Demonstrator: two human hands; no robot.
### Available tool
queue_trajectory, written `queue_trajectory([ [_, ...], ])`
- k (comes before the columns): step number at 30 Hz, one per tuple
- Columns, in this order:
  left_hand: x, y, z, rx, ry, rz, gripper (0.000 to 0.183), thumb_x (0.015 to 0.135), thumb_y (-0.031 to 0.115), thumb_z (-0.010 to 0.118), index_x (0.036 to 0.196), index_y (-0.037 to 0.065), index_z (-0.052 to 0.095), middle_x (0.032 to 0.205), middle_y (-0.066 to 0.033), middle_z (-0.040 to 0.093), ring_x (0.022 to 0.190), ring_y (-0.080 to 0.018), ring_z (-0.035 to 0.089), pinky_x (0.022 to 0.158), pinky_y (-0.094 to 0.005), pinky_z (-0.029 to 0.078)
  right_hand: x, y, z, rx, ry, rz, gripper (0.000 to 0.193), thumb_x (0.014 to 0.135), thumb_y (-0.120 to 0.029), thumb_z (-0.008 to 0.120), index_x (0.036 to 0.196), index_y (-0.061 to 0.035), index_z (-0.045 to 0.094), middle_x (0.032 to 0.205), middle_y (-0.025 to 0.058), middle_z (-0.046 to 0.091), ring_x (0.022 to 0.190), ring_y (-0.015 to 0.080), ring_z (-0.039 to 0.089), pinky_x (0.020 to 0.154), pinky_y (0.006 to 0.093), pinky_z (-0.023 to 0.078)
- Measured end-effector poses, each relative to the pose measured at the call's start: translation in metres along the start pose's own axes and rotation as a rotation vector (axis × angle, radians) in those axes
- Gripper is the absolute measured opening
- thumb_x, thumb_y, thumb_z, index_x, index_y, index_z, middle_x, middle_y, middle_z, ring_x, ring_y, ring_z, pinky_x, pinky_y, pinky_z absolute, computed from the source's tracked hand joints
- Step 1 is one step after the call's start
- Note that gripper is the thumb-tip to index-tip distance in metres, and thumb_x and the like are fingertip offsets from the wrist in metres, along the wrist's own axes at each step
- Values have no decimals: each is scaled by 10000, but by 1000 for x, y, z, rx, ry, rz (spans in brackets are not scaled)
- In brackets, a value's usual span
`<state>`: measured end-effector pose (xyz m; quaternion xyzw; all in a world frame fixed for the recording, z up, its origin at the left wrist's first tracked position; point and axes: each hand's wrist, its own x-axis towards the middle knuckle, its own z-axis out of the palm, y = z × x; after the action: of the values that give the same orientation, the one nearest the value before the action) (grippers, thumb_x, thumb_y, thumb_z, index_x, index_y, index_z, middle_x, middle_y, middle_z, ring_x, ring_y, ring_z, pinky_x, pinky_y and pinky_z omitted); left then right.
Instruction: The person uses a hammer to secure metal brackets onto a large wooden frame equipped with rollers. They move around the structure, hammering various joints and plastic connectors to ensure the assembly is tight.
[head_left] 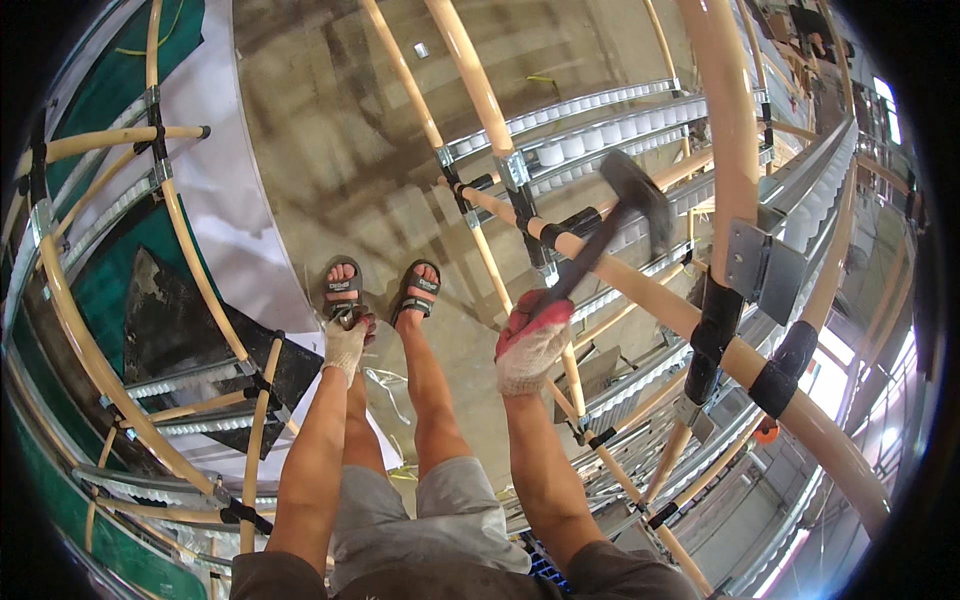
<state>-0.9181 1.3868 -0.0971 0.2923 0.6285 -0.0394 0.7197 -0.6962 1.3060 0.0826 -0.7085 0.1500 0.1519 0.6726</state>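
My right hand, in a white knit glove with red palm coating, is wrapped round the handle of a black mallet. The mallet is raised slantwise over a beige-coated pipe with black joints, its head slightly smeared by motion. Whether it touches the pipe I cannot tell. Lower and to the left, my left hand, gloved the same way, is closed with its fingertips pinched on a small dark metal piece. That piece is mostly covered by the fingers, so its kind stays unclear.
On the right rises a pipe rack with roller tracks and a metal bracket. Another pipe frame stands at the left, over a white sheet and green sheeting. My sandalled feet are on the concrete floor.
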Motion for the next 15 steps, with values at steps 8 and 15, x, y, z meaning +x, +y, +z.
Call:
queue_trajectory([
  [8, 8, -19, -35, -11, 48, -40, 154, 901, 29, 634, 1050, 60, 655, 870, -17, 679, 681, -115, 662, 571, -265, 567, -5, -10, 0, -420, -40, 137, 464, 1029, -463, 410, 875, -52, 561, 571, -11, 457, 469, 73, 448, 412, 245, 324],
  [15, 14, -21, -69, 232, 143, 115, 152, 892, 37, 636, 1031, 52, 696, 873, -33, 694, 751, -122, 664, 615, -277, 558, 7, 35, -5, -724, -25, -130, 405, 1034, -374, 407, 845, -50, 560, 621, 14, 493, 482, 98, 455, 428, 267, 341],
])
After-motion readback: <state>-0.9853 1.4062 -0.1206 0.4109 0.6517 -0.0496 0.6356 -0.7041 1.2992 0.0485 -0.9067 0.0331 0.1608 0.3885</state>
